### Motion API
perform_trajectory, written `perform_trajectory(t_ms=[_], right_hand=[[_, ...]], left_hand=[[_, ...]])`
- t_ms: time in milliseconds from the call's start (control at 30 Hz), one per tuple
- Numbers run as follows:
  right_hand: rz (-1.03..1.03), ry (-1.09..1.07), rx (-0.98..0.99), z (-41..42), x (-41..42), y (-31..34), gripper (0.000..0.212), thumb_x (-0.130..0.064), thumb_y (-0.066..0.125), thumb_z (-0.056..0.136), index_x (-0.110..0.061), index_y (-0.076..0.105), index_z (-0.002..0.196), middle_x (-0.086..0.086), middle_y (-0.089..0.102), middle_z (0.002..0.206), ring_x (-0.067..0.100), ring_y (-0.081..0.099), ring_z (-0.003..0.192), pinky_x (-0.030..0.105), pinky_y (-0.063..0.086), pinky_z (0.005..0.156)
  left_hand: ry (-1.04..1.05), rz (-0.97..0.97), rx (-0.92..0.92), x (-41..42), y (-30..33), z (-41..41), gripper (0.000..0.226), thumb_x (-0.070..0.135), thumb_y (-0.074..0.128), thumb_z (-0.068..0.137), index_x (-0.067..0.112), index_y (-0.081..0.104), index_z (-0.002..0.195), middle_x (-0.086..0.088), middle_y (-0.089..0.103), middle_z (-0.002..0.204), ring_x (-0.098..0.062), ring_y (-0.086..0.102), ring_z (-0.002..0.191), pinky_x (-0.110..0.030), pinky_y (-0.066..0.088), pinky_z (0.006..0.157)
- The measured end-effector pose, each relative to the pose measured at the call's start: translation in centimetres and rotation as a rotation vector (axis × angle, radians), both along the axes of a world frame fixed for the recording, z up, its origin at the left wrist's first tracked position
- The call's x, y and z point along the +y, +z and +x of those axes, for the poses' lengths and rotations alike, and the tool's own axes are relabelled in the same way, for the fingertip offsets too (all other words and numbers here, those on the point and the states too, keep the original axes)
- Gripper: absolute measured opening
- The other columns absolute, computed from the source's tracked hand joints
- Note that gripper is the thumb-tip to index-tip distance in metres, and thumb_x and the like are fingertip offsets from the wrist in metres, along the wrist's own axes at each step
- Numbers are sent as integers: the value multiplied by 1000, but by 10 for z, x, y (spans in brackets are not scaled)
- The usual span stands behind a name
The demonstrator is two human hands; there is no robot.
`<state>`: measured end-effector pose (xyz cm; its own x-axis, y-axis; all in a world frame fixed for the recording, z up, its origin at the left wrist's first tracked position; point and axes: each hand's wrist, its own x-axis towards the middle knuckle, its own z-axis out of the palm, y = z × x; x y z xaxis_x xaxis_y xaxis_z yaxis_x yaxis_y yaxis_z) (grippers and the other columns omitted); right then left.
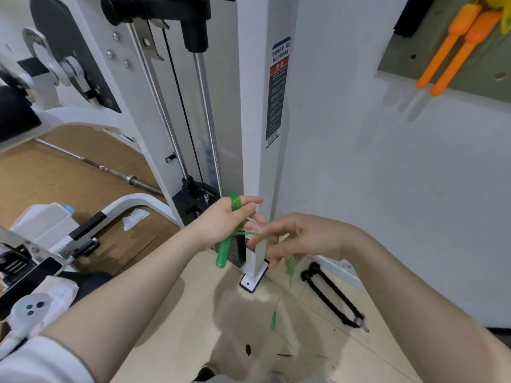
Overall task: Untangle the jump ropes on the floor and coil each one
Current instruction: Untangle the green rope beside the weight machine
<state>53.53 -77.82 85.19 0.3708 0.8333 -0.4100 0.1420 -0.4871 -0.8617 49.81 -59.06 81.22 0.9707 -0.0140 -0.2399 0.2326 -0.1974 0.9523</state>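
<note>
- Two hands work one green jump rope point(250, 234) in front of the white machine post point(258, 134).
- The left hand point(225, 221) grips its coiled turns; a green handle point(222, 254) hangs below.
- The right hand point(301, 239) pinches the loose strand, just right of the post.
- A black rope handle point(330, 297) lies on the floor, right of the post's foot.
- Orange handles point(456, 45) hang on the wall, upper right of the post.
</note>
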Motion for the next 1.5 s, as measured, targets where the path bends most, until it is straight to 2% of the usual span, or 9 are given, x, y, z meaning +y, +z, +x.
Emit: perform_trajectory(t_ms=[133, 200, 300, 467, 667, 900, 1000, 1267, 1500], right_hand=[[-45, -167, 43, 5, 5, -6, 50, 10, 39, 86, -22, 60, 117, 3, 56, 85, 16, 67, 78, 22, 46, 45], [-43, -253, 34, 5, 10, -11, 35, 2, 41, 91, -17, 59, 114, -1, 64, 85, 19, 66, 66, 20, 35, 39], [-46, -411, -61, 3, 21, -23, 18, -10, 44, 96, -13, 60, 102, -3, 69, 78, 18, 61, 56, 19, 29, 38], [124, -629, -6, -6, 40, -36, 19, -15, 48, 96, -11, 60, 82, 3, 68, 71, 14, 57, 58, 24, 34, 53], [423, -802, 404, -15, 57, -52, 22, -5, 46, 94, -5, 68, 93, 5, 54, 75, 14, 51, 63, 23, 41, 59], [323, -862, 75, -33, 89, -57, 16, -1, 50, 93, -14, 57, 96, 3, 60, 72, 17, 60, 65, 24, 50, 67], [265, -844, -99, -40, 104, -55, 17, -2, 51, 92, -16, 52, 83, 1, 64, 70, 6, 57, 59, 15, 44, 58], [389, -996, 33, -53, 135, -57, 14, 5, 51, 91, -6, 56, 85, 13, 55, 85, 4, 64, 57, 20, 56, 59], [413, -809, 94, -56, 127, -57, 17, -1, 57, 89, -14, 69, 90, -11, 69, 83, 7, 60, 67, 17, 47, 63]], left_hand=[[-355, 398, 77, 24, 11, -9, 45, 52, 47, 90, 18, 63, 67, 4, 51, 43, -14, 48, 46, -29, 49, 70], [-456, 532, 61, 34, 9, -10, 35, 54, 62, 77, 23, 63, 60, 1, 47, 52, -12, 44, 52, -27, 43, 62], [-370, 615, -47, 44, 0, -7, 32, 36, 64, 85, 13, 62, 62, -1, 43, 55, -8, 37, 49, -22, 32, 53], [-244, 391, -55, 56, 1, -10, 33, 28, 51, 95, 15, 71, 73, 10, 39, 43, -4, 37, 42, -17, 30, 46], [-114, -51, 71, 73, -4, -12, 29, 21, 48, 97, 4, 70, 88, 5, 31, 43, -9, 24, 40, -26, 20, 46], [-140, 56, 49, 88, -11, -13, 42, 48, 57, 83, 14, 67, 105, -11, 55, 67, -12, 35, 43, -30, 31, 55], [-191, 70, -33, 89, -12, -18, 28, 24, 58, 92, 37, 61, 116, 9, 68, 81, -7, 42, 49, -25, 40, 55], [-163, 46, -179, 97, -8, -19, 24, 2, 57, 90, 16, 63, 71, 15, 60, 63, -1, 46, 48, -17, 41, 50], [-129, 77, -181, 103, -8, -16, 19, 7, 54, 92, 12, 60, 75, 12, 57, 59, -1, 43, 43, -19, 40, 49]])
